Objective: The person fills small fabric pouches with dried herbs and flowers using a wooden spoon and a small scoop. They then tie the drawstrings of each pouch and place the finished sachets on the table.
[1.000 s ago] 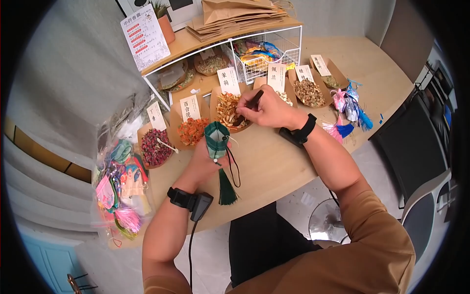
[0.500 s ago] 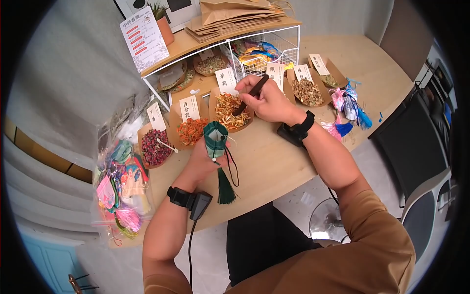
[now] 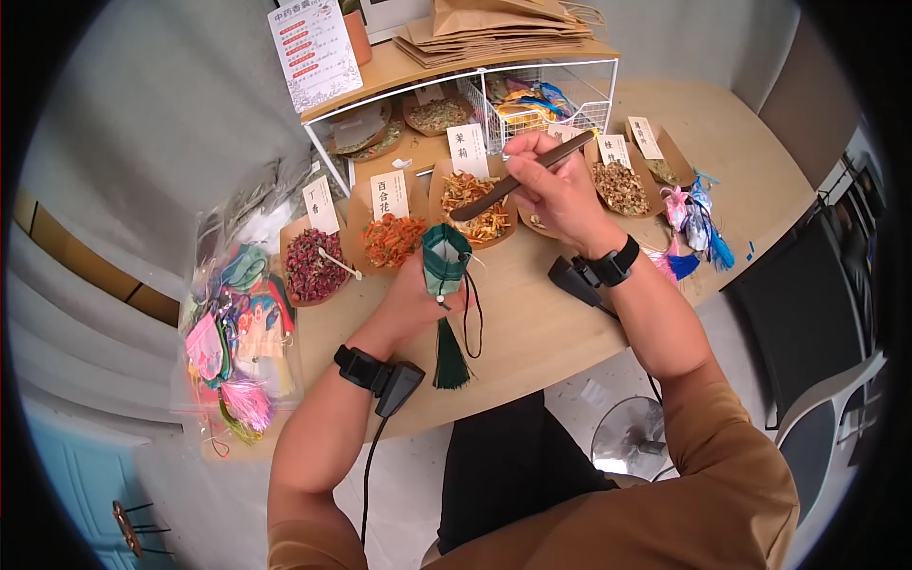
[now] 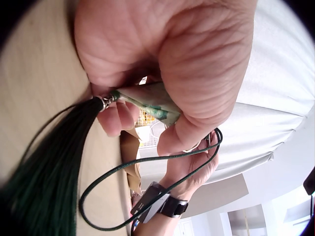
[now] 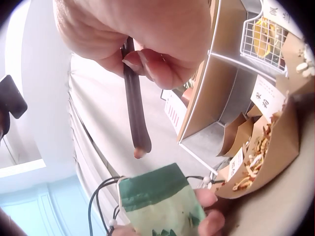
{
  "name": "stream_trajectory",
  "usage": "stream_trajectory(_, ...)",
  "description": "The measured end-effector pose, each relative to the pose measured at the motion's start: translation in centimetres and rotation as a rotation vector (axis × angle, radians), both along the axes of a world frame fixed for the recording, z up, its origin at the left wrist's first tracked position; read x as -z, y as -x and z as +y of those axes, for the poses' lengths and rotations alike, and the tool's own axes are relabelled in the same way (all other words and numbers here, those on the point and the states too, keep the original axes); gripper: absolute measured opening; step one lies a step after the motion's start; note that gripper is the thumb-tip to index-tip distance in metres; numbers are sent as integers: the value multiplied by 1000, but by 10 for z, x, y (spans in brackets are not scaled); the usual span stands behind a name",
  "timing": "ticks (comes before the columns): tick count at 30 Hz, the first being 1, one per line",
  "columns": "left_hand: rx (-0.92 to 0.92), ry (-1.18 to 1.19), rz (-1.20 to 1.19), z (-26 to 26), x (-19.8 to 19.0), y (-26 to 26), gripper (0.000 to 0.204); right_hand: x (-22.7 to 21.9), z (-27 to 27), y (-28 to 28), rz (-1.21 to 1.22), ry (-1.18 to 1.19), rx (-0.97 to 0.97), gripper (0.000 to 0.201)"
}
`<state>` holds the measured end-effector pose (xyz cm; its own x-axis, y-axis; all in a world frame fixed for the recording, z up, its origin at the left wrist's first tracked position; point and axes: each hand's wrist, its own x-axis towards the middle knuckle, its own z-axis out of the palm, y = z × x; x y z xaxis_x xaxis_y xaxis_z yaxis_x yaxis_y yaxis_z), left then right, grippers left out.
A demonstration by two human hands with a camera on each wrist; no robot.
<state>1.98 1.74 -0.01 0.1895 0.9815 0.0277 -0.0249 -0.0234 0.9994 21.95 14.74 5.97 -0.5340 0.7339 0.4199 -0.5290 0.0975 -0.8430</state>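
My left hand (image 3: 404,304) holds a small green drawstring pouch (image 3: 445,274) upright, its mouth open toward me. A dark green tassel (image 3: 450,356) hangs from its bottom, and a looped cord (image 4: 152,158) dangles beside it. In my right hand (image 3: 562,195) a slim dark brown wooden tool (image 3: 503,190) is pinched between thumb and fingers. The tool's lower end is above the pouch, near the tray of yellow-orange dried petals (image 3: 484,220). In the right wrist view a small pale reddish bit (image 5: 141,152) shows at the tool's tip, just over the pouch's rim.
Labelled paper trays line the table (image 3: 532,323): orange petals (image 3: 391,242), dark red buds (image 3: 316,266) and brown pieces (image 3: 622,190) among them. Behind stands a shelf (image 3: 385,84) with a wire basket (image 3: 537,109). Bagged colourful pouches (image 3: 242,332) lie left, tasselled pouches (image 3: 698,214) right.
My right hand has lifted the brown tool out of the yellow-orange petals and tilted it, its lower end now over the pouch. The left hand keeps its hold. The head view has shifted slightly.
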Motion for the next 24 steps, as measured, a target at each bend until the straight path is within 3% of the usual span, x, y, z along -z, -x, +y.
stream_trajectory(3,-1,17,-54,-1,-2,-2,53,0,-13,5,-139,-50,-3,12)
stream_trajectory(7,16,12,-66,2,0,-3,55,8,-2,5,-87,42,-37,14)
stream_trajectory(10,12,-36,-17,5,9,3,56,6,15,-3,-274,-61,281,16)
stream_trajectory(11,6,-59,4,5,9,2,56,7,19,0,-266,-231,450,17)
stream_trajectory(14,-16,-18,-25,2,3,-2,57,4,24,-9,-599,-427,596,16)
stream_trajectory(24,17,-31,-43,0,3,-1,51,-8,6,-8,-833,-566,512,20)
